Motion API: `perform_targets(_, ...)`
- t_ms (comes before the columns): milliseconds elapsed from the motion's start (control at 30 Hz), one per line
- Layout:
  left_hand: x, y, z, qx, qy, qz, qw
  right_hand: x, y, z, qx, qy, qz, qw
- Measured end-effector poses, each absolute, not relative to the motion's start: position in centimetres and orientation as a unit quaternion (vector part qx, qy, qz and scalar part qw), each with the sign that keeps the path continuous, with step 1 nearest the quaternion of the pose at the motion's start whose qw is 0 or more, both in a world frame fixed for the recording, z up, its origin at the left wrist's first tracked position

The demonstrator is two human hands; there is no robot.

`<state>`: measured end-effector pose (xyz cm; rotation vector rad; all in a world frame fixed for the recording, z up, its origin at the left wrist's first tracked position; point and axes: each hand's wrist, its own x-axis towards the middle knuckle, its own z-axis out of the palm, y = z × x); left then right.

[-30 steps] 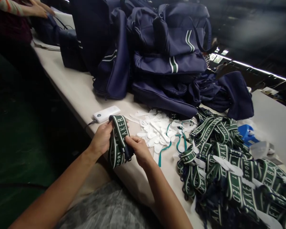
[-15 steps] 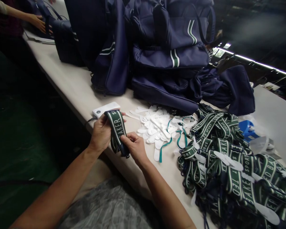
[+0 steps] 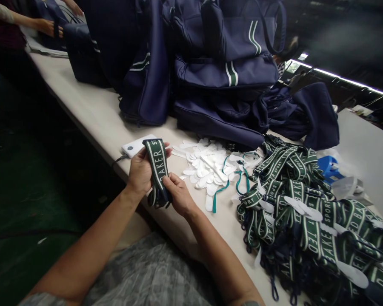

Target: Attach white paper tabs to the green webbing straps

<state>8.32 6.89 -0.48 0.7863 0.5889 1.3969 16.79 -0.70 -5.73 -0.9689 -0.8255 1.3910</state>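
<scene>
A folded green strap [image 3: 158, 163] with white lettering and stripes is held over the near edge of the table. My left hand [image 3: 140, 170] grips it from the left, thumb across its upper part. My right hand [image 3: 178, 194] pinches its lower end, where a dark clip hangs. To the right lies a big heap of the same green straps [image 3: 306, 216]. Between the heap and my hands is a scatter of white paper tags [image 3: 207, 168] with a teal ribbon.
Navy bags [image 3: 223, 63] are stacked along the back of the pale table [image 3: 92, 114]. A white power bank [image 3: 134, 146] with a cable lies by my left hand. A blue tool [image 3: 328, 166] sits at the right. Another person's hand [image 3: 49, 26] touches a bag at far left.
The strap has been folded tighter and raised a little between my hands. The other person's hand at the far left has shifted onto a bag.
</scene>
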Motion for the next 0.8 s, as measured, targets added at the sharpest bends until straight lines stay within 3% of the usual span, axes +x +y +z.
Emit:
perform_targets(233,7.7,4.4,-4.0,0.446,0.328,0.460,0.694,17.1,-0.4,-5.8,-0.421,-0.254,0.537,0.685)
perform_targets(533,8.7,3.0,-5.0,0.399,0.404,0.593,0.571,14.7,-0.8,-6.1,-0.503,-0.222,0.474,0.688)
perform_targets(800,8.7,1.5,-4.8,0.531,0.357,0.487,0.595,13.7,-1.5,-7.5,-0.542,-0.179,0.364,0.736)
